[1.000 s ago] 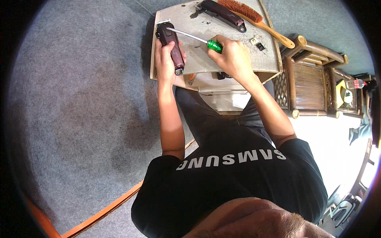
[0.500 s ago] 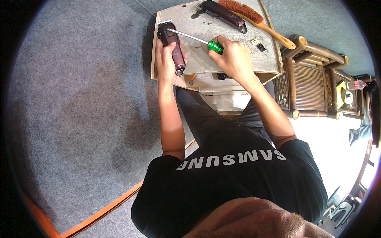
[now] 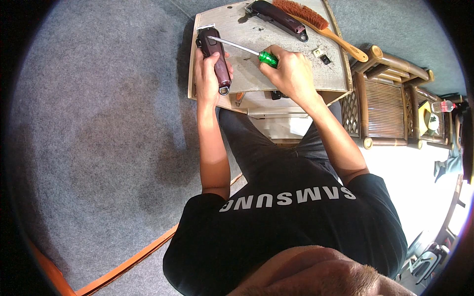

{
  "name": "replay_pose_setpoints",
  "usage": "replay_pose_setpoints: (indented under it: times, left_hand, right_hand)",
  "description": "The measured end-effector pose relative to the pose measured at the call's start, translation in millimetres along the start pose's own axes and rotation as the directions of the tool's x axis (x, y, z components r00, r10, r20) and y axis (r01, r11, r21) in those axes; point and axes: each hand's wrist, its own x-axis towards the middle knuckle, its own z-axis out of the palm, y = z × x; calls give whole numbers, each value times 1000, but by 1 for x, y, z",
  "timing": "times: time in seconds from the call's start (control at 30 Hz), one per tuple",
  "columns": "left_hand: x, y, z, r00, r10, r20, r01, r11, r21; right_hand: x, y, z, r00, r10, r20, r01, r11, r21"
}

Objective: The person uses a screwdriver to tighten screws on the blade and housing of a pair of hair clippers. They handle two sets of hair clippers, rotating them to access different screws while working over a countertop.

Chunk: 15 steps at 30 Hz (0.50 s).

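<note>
My left hand (image 3: 207, 74) is wrapped round a dark maroon hair clipper (image 3: 215, 59), its metal blade end pointing away from me and its hanging loop toward me. In my right hand (image 3: 291, 71) is a screwdriver (image 3: 267, 58) with a green handle. Its long metal shaft reaches left, and the tip meets the upper body of the clipper near a squarish panel. Both hands are over the left and middle of a small wooden table (image 3: 247, 74). A second dark hair clipper (image 3: 277, 18) lies at the table's far side.
Beside the second clipper rests a brush (image 3: 308, 17) with reddish bristles and a wooden handle. Small yellowish and black pieces (image 3: 324, 59) lie among hair clippings on the right. An open shelf under the tabletop holds a few items. A bamboo chair (image 3: 385, 108) stands at the right.
</note>
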Motion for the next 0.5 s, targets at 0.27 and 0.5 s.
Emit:
replay_pose_setpoints:
  times: [0.27,0.5]
  left_hand:
    - [0,2,1,1000,-8,-3,8,1000,-4]
    - [0,0,0,1000,-8,6,8,1000,0]
  right_hand:
    - [0,0,0,1000,5,-4,-5,1000,-5]
    - [0,0,0,1000,-2,-1,2,1000,-11]
